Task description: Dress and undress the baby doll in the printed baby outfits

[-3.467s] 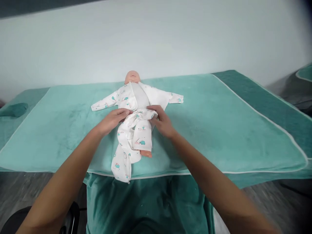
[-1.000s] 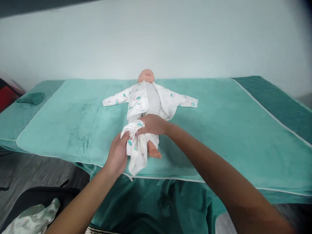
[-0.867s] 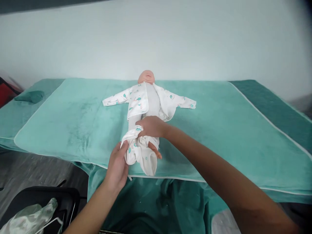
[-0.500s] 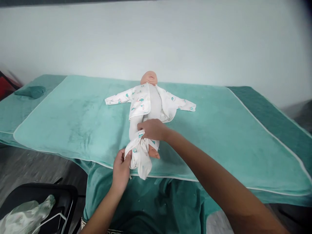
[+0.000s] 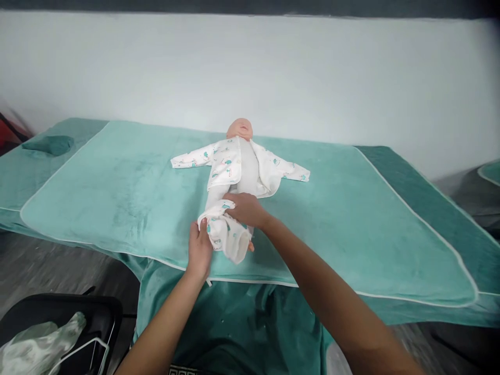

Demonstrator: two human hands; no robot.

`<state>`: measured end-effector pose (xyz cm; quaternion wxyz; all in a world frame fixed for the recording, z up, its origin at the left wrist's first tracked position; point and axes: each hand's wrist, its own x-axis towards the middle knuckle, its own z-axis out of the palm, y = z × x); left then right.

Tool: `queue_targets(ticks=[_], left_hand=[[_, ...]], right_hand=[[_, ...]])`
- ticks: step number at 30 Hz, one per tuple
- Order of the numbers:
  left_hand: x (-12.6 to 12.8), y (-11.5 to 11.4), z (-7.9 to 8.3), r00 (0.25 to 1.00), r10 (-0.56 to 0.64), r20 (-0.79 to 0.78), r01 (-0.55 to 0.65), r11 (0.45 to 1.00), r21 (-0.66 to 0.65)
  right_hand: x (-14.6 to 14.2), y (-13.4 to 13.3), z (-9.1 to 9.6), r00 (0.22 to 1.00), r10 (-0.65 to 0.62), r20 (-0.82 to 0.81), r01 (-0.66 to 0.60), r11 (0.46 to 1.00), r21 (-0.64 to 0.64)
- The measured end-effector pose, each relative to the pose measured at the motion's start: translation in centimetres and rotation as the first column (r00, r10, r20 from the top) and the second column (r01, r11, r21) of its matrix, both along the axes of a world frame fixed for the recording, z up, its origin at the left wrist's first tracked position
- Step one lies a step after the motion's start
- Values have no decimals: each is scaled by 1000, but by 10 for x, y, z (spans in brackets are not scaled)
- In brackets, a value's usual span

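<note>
Far left, a crumpled bag [image 5: 42, 341] on a black chair [image 5: 104, 312]. Next, pinches white pants [image 5: 222, 229] at the near edge with left fingers [image 5: 203, 226], closed on the cloth. In the middle, has the pants bunched at the lower legs of a doll [image 5: 247, 165], lying on a green bed [image 5: 136, 182] in an open jacket [image 5: 225, 162]. Then grips the pants' top with right fingers [image 5: 231, 198], closed too. Just right, shows a bare foot [image 5: 251, 246].

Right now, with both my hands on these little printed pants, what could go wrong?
The printed pants are bunched between your left hand and right hand, so the fabric might twist. Their loose end lies close to the bare foot of the baby doll, so it could snag. That foot is near the front edge of the green-covered table; a hard pull might drag the doll over.
</note>
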<state>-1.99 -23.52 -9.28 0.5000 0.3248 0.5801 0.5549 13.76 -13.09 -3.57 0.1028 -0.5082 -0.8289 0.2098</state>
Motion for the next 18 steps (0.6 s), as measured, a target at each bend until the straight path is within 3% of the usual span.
queue_targets(ticks=[5, 9, 13, 18], left_hand=[[2, 23, 4, 998, 58, -35, -53, 991, 121], [-11, 52, 5, 978, 43, -203, -3, 980, 197], [-19, 86, 6, 967, 25, -253, 44, 964, 263], [-13, 120, 0, 989, 20, -147, 29, 945, 327]], right_hand=[[12, 5, 4, 956, 30, -293, -84, 982, -172], [22, 6, 15, 907, 81, -414, -237, 910, -340], [19, 7, 25, 947, 148, -285, -259, 876, -407], [5, 10, 25, 979, 205, 2, -193, 924, -329]])
